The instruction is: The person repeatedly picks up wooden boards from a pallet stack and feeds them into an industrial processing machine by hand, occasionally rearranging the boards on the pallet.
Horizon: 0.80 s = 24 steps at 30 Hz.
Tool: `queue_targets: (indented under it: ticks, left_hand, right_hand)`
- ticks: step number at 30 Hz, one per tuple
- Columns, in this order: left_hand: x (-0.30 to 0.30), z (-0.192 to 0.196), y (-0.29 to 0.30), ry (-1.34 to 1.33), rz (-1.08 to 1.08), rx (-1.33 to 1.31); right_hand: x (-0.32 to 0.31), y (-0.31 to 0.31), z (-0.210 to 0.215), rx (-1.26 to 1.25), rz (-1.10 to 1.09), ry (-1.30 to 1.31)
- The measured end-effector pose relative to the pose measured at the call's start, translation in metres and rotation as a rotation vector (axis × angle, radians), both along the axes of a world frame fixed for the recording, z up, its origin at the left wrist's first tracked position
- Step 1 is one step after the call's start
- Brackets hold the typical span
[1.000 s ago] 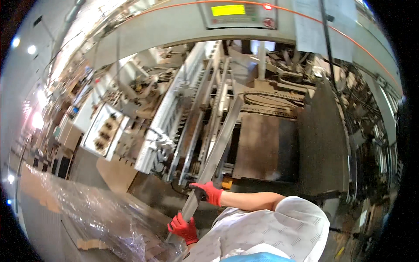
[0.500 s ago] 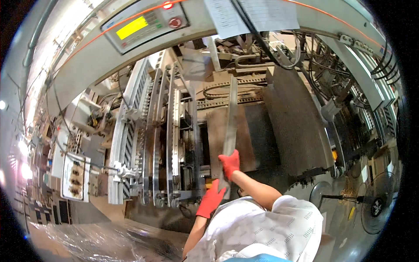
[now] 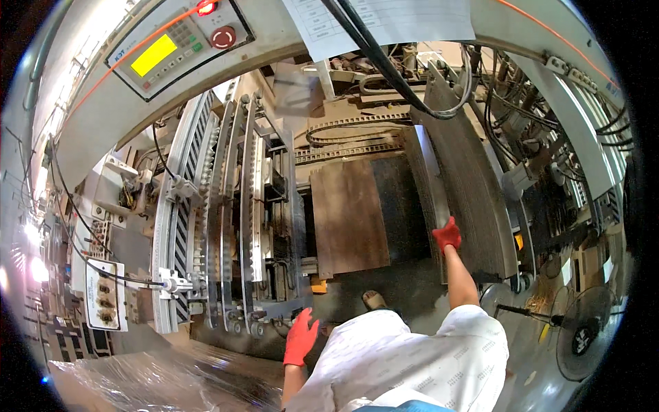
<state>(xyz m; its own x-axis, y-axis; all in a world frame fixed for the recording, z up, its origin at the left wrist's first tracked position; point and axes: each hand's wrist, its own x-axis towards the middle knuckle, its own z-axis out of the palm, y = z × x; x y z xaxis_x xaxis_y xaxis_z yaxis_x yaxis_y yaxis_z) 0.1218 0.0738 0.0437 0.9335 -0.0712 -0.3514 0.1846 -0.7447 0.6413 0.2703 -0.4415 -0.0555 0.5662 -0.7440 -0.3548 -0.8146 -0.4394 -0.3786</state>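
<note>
My right hand (image 3: 447, 235), in a red glove, is closed on the near part of a long, narrow grey board (image 3: 427, 154). The board lies along the left side of a big stack of brown-grey panels (image 3: 473, 172); a bright patch of light shows near its far end. My left hand (image 3: 301, 338), gloved in red too, hangs low at my left side with its fingers apart and nothing in them. It is nearest to the front end of the roller rails (image 3: 250, 275). Between rails and stack lies a flat brown panel (image 3: 350, 216).
A machine beam with a control panel (image 3: 171, 51) and a hanging paper sheet (image 3: 391, 24) crosses above. Black cables (image 3: 384, 62) dangle from it. A fan (image 3: 583, 336) stands at right. Clear plastic film (image 3: 137, 378) lies at lower left.
My right hand has carried the narrow board rightward, from in front of me to the stack. The left hand has let go of it and dropped down to the left.
</note>
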Motion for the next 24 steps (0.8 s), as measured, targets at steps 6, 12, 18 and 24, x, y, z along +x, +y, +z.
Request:
queue_targets:
  ticks: [6,12,18,24]
  left_hand:
    - [-0.02,-0.002,0.002,-0.008,0.233,-0.012]
    - [-0.078,0.043,0.036,-0.19,0.598,0.183]
    - [-0.099,0.09,0.121,-1.013,1.205,0.317]
    - [-0.285,0.23,0.178,-1.483,1.906,1.112]
  right_hand:
    - [0.011,-0.042,-0.111,-0.543,-0.103,-0.01]
    - [-0.025,0.148,-0.097,0.158,0.452,-0.214]
    - [-0.005,0.198,-0.21,1.175,0.961,-0.26]
    - [-0.048,0.376,-0.077,0.774,1.642,-0.392]
